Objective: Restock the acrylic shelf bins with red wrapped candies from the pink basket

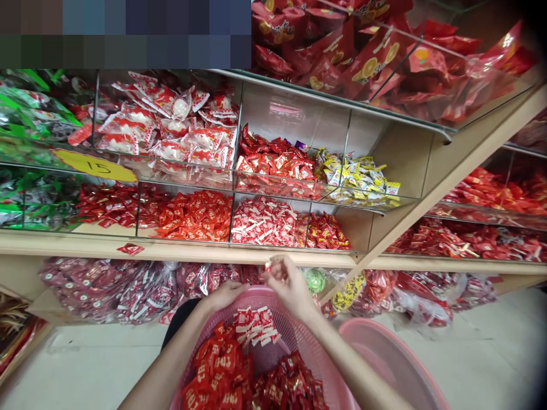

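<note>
A pink mesh basket (267,295) is right below me. My left hand (223,296) grips its far rim on the left side. Just above the rim on the right, my right hand (294,285) pinches a small red-and-white wrapped candy (268,266). Inside the basket, a small group of red-and-white candies (256,326) lies towards the far end. Bright red packets (217,364) fill the left part, and darker red packets (290,384) are heaped on the right. The shelf compartment of matching red-and-white candies (265,223) lies straight ahead, beyond my hands.
Clear-fronted shelves (188,242) hold sorted sweets in several compartments. One loose red packet (130,249) lies on the shelf ledge. Bulging plastic bags (98,287) sit under the shelf. A second pink tub (397,347) stands on the tiled floor at right.
</note>
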The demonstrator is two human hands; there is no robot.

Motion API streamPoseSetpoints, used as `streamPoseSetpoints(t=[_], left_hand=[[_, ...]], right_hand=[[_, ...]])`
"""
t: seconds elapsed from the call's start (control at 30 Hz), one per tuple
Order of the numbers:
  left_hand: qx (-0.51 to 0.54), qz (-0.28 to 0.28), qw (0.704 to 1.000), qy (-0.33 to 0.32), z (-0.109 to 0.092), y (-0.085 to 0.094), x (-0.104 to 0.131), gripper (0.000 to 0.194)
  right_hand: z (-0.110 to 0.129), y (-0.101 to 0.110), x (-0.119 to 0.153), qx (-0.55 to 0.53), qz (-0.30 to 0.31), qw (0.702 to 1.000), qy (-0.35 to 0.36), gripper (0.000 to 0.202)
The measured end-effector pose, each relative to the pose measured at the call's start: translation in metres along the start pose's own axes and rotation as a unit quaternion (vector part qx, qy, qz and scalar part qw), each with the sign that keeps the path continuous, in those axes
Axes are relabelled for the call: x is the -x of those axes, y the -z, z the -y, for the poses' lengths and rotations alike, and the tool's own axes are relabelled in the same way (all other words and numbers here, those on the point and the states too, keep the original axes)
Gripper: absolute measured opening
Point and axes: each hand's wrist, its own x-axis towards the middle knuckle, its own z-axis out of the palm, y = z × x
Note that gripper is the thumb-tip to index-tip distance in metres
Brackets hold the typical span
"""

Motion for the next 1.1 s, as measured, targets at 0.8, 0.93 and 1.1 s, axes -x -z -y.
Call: streamPoseSetpoints(t=[0.8, 0.93, 1.1], left_hand=[[-0.023, -0.026, 0.999, 0.000, 0.005, -0.002, 0.000, 0.055], [-0.007, -0.017, 1.000, -0.001, 0.002, -0.001, 0.002, 0.055], [0.015, -0.006, 1.000, 0.001, 0.004, -0.002, 0.002, 0.051]], right_hand=[[-0.053, -0.062, 0.043, 0.390, 0.086, 0.916, -0.048, 0.034], [-0.011, -0.026, 0.007, 0.312, 0.013, 0.950, 0.025, 0.024], [0.013, 0.007, -0.056, 0.249, -0.093, 0.958, 0.107, 0.020]])
